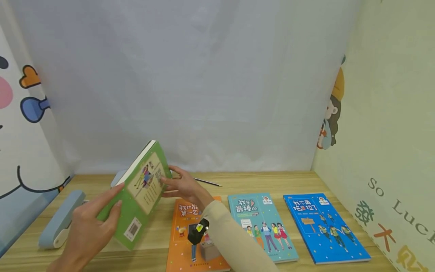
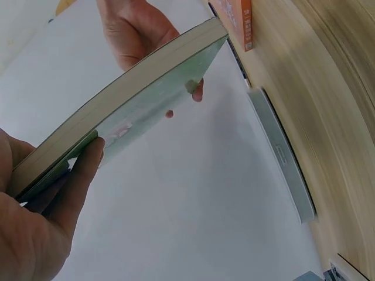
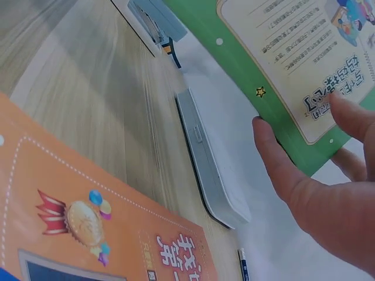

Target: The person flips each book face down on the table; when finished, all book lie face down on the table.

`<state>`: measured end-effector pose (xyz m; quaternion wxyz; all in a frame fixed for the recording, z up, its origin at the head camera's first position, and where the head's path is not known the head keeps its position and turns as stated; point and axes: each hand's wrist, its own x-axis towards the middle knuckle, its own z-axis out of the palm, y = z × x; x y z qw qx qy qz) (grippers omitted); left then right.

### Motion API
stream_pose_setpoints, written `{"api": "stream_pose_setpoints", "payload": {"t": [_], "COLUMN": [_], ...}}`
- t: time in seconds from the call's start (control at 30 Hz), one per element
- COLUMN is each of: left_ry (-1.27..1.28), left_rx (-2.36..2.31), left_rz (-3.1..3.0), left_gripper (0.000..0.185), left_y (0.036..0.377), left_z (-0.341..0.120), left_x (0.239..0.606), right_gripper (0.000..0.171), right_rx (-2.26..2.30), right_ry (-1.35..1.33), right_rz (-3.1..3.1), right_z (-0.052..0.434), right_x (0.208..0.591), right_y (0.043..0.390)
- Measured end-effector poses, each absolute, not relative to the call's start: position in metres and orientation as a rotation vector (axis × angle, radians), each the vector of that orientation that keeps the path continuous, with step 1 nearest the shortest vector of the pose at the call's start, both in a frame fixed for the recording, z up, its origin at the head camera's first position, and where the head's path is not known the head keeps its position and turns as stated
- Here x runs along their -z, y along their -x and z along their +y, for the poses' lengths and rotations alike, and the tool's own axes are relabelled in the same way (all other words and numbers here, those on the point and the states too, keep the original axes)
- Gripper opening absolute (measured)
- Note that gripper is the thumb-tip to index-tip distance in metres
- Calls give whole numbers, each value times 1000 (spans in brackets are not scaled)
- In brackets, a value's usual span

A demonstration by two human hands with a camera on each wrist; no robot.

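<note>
A green book (image 1: 149, 189) with a pale panel and a barcode on the side facing me is held tilted above the table. My left hand (image 1: 91, 223) grips its near left edge, the thumb on the barcode side. At the far right edge my right hand (image 1: 185, 187) holds the same book, thumb against the printed panel and fingers behind. The book's page edges (image 2: 129, 73) show in the left wrist view, and it looks closed. Below the right forearm lies an orange book (image 1: 181, 234), partly covered by the sleeve and a wrist device.
A teal book (image 1: 261, 226) and a blue book (image 1: 326, 226) lie to the right on the wooden table. A pencil (image 1: 208, 182) is near the back. At left stands a blue-and-white stapler-like object (image 1: 62, 219). A grey-blue case (image 3: 208, 158) sits behind the green book.
</note>
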<state>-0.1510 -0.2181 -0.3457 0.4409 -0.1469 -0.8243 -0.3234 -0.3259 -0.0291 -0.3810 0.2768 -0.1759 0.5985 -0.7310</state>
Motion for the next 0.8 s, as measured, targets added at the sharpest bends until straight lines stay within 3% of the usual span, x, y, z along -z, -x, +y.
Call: {"api": "stream_pose_setpoints", "payload": {"t": [0.37, 0.8], "left_ry": [299, 99], "left_rx": [780, 745], "left_rz": [-2090, -2400], "left_gripper": [52, 52], "left_y": [154, 151], "left_z": [-227, -241], "left_x": [351, 347], "right_gripper": [71, 70], "right_rx": [1975, 1950], "right_ry": [440, 455], "right_rz": [1631, 1722], "right_z": [-28, -27], "right_x": [380, 383], "right_y": [325, 326]}}
